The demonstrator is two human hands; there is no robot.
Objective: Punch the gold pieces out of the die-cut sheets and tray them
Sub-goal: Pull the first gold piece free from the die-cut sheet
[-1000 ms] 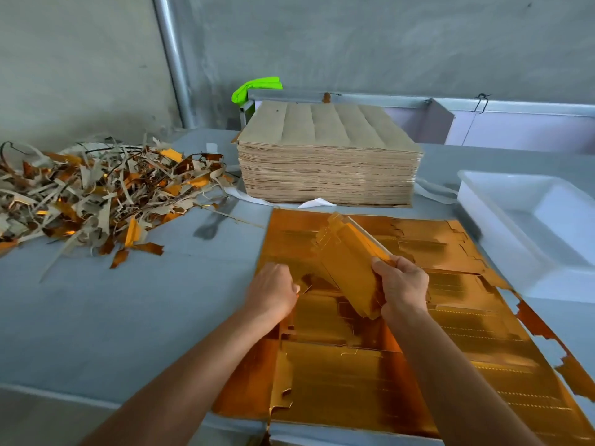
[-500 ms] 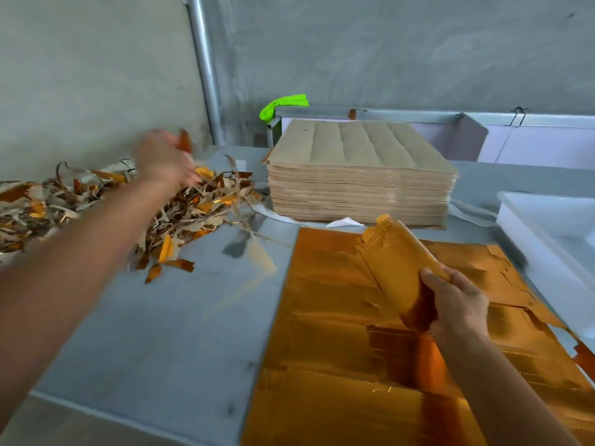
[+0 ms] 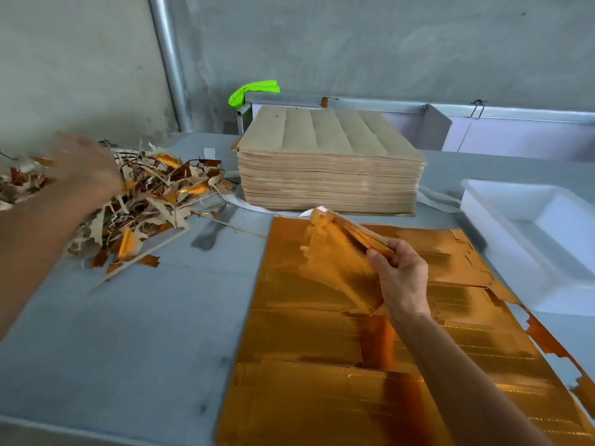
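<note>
A large gold die-cut sheet (image 3: 322,397) lies flat on the grey table in front of me. My right hand (image 3: 401,278) grips a stack of punched gold pieces (image 3: 338,262), held tilted above the sheet's far half. My left hand (image 3: 80,169) is blurred with motion over the scrap pile (image 3: 151,201) at the left; I cannot tell whether it holds anything. A white tray (image 3: 502,239) stands at the right of the sheet.
A thick stack of brown-backed sheets (image 3: 328,165) sits behind the gold sheet. A green object (image 3: 252,91) lies on a ledge beyond it. Torn gold strips (image 3: 547,339) hang off the sheet's right edge. A metal pipe (image 3: 167,59) runs up the wall.
My left hand left the gold sheet, swung to the scrap pile and is now lower over it. My right hand kept the gold pieces and tipped them more to the left.
</note>
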